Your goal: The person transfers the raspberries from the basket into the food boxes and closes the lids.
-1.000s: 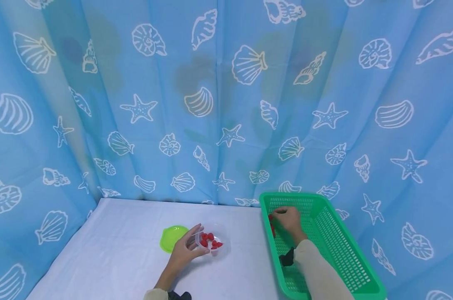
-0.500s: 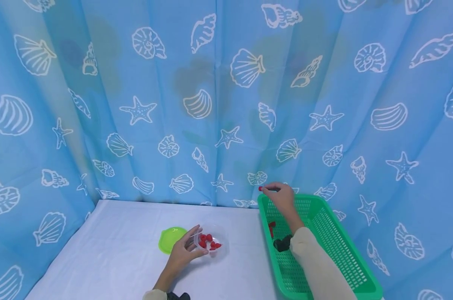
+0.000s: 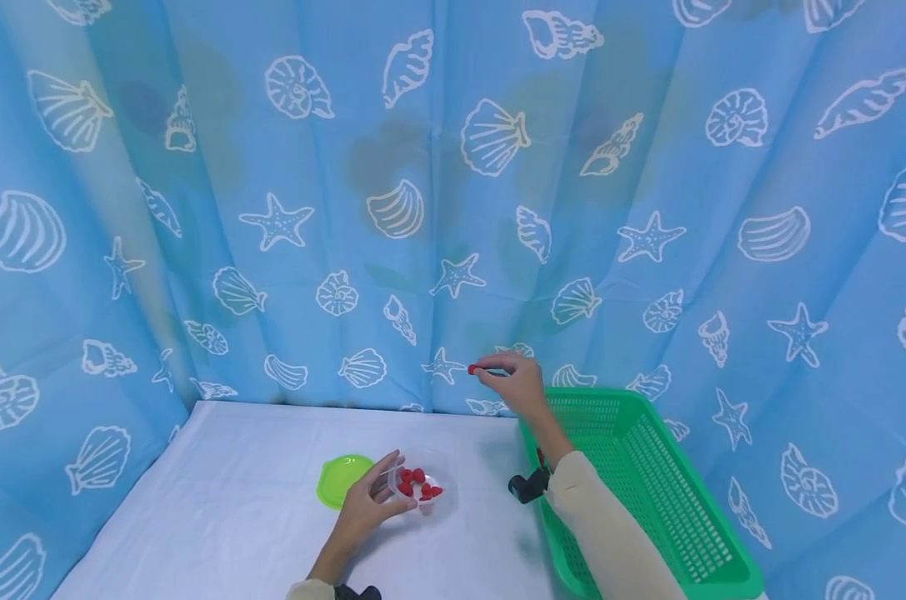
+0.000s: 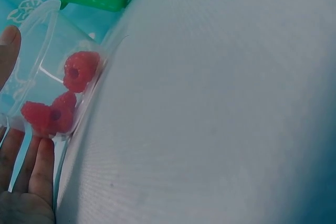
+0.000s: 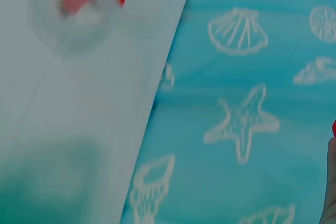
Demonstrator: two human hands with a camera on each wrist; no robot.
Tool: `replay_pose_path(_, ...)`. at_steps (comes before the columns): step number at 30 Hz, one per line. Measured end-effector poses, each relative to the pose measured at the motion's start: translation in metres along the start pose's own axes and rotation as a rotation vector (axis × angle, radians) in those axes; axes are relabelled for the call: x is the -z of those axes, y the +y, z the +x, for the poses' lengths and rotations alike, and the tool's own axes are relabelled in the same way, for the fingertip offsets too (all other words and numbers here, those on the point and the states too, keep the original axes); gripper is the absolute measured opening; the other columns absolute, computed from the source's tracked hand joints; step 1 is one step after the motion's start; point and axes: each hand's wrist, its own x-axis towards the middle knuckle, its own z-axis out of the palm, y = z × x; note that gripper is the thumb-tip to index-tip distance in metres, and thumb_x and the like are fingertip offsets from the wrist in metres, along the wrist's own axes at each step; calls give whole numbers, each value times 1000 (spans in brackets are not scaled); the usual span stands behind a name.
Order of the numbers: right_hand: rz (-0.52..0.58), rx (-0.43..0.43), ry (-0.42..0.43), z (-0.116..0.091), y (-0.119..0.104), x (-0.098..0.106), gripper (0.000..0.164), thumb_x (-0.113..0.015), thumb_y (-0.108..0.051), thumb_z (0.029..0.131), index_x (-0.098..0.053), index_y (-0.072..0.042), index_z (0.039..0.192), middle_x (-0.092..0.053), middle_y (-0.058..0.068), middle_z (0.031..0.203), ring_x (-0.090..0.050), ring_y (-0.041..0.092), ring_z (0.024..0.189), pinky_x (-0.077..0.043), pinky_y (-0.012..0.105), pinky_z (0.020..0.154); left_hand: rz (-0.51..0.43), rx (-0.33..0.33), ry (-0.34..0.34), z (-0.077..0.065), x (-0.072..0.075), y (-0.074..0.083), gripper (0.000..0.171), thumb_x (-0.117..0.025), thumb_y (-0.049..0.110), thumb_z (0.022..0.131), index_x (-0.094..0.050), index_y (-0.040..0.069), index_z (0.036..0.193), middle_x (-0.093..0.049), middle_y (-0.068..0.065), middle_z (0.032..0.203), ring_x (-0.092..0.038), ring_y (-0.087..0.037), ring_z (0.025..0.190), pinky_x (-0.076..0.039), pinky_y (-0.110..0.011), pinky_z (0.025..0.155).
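Note:
On the white tabletop, my left hand (image 3: pixel 358 512) holds a clear plastic container (image 3: pixel 448 473), its thumb on the near side and its fingers at the far side. Several raspberries (image 4: pixel 81 72) lie inside, seen through the wall in the left wrist view. My right hand (image 3: pixel 518 387) is in the air between container and basket, pinching a single raspberry (image 3: pixel 472 368) between thumb and fingertips. In the right wrist view, only a sliver of that hand (image 5: pixel 331 182) shows at the right edge.
A green perforated basket (image 3: pixel 633 467) stands on the right, with a bit of red at its left side, mostly hidden by my right wrist. Left of the container lies a lime-green lid (image 3: pixel 338 479). A blue shell-patterned curtain (image 3: pixel 437 208) hangs behind the table.
My right hand has lifted a raspberry out of the green basket and moved left with it, over the basket's rim towards the container. The left hand and container have stayed put.

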Motion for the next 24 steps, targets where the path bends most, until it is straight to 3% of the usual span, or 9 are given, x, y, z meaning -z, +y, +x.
replay_pose_path(15,11,69,-66,-48,-11,-78,17,-78,-15,84,-77,-9,101,-66,-1,104,-65,16,99,-57,27,80,3,-7,8,-2,-1,2,86,-86,32,74,-44,20,147,-53,-4,142,-45,-32,133,-41,-47,105)
replay_pose_path(24,-29,-18,-87,-82,9,-105,14,-79,-18,83,-78,-17,97,-65,-7,101,-64,11,97,-56,23,80,2,-21,23,-3,0,3,85,-86,30,74,-45,20,147,-52,-3,143,-47,-30,132,-41,-43,104)
